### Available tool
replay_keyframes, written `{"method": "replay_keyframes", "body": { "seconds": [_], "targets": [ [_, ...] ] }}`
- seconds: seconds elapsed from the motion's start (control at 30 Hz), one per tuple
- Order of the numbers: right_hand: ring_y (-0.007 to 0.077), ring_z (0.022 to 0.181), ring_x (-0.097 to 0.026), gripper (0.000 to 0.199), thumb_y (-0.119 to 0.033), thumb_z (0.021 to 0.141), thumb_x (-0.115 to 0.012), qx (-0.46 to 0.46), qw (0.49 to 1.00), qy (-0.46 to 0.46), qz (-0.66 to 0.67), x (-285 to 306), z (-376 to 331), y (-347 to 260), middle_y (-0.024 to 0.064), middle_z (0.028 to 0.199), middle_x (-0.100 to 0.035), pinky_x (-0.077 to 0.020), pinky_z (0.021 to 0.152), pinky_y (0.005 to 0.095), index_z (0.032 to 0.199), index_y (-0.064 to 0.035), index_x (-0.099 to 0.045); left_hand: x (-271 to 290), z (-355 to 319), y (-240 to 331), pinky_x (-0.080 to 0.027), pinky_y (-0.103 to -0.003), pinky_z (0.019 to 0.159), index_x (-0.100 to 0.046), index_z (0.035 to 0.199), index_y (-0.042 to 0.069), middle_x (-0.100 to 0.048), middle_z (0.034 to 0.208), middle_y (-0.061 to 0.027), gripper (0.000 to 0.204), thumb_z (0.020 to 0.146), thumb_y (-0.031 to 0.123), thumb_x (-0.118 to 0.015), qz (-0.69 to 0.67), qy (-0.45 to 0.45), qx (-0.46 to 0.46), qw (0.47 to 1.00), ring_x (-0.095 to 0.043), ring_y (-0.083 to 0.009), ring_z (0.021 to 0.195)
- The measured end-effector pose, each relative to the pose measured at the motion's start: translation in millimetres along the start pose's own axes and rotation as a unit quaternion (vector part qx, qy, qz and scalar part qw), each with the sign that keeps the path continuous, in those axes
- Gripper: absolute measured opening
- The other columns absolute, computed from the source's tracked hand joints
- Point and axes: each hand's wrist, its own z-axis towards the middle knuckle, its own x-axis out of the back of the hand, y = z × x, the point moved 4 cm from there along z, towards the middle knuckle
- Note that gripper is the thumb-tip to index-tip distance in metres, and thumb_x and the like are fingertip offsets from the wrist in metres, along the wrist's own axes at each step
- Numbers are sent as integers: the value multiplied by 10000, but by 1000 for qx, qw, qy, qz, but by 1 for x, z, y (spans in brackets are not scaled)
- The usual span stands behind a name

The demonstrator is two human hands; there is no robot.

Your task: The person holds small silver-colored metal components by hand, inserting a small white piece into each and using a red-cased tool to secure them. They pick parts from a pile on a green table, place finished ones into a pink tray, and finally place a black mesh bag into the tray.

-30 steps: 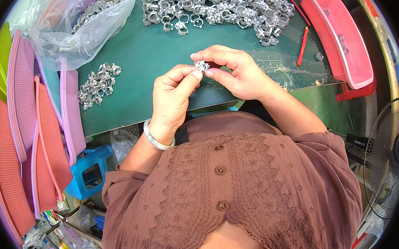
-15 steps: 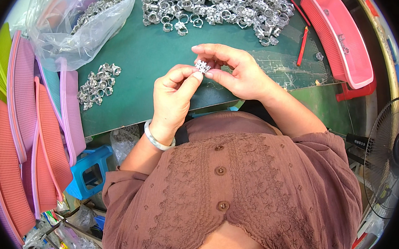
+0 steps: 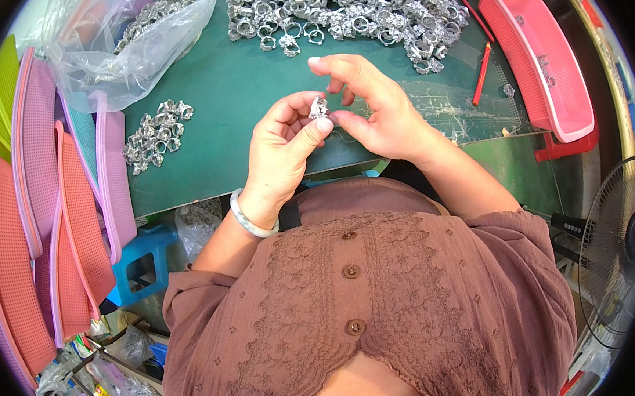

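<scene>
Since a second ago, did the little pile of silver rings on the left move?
No. The little pile of silver rings lies in the same spot on the green mat, just below the clear plastic bag, as before.

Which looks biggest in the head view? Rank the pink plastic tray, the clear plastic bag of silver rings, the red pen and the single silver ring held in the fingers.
1. Clear plastic bag of silver rings and pink plastic tray: similar spread, too close to rank.
2. Red pen.
3. Single silver ring, pinched between left hand and right hand.
</scene>
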Motion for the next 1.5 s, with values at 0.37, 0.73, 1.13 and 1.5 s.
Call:
{"method": "replay_keyframes", "body": {
  "seconds": [0.37, 0.73, 1.13, 1.5],
  "targets": [
    [242, 726, -576, 245, -86, 740, -590, -47, 974, -63, -215, 6, 27, 52, 110, 855, -580, -464, 632, 331, 980, -36, -575, 9, 0, -1, -464, -242, 653, -491, 1066, 21, -556, 917, -56, 281, 791, 2, -546, -124, 8, 55, 991, -556, -129, 790],
    [304, 753, -592, 246, -213, 758, -578, -147, 917, -153, -337, -27, 84, 77, 132, 808, -620, -465, 666, 399, 950, -60, -598, 23, 2, 2, -377, -195, 523, -578, 922, 24, -545, 730, -11, 120, 827, 80, -529, -82, 42, 88, 992, -480, -76, 618],
    [93, 680, -548, 178, -144, 804, -609, -295, 909, -78, 284, -7, 36, 30, 29, 781, -594, -452, 614, 224, 917, -8, -587, 20, 9, 16, -321, -159, 469, -587, 950, 33, -523, 706, 22, 141, 826, 100, -579, -43, 76, 18, 996, -415, -30, 551],
    [87, 772, -553, 252, -70, 792, -613, -262, 894, -18, 362, -13, 4, 18, 51, 891, -587, -466, 686, 225, 1026, 5, -556, 12, 3, 10, -307, -139, 465, -617, 908, 19, -584, 747, 16, 107, 812, 56, -586, -39, 61, 8, 997, -405, -7, 538]
  ]
}}
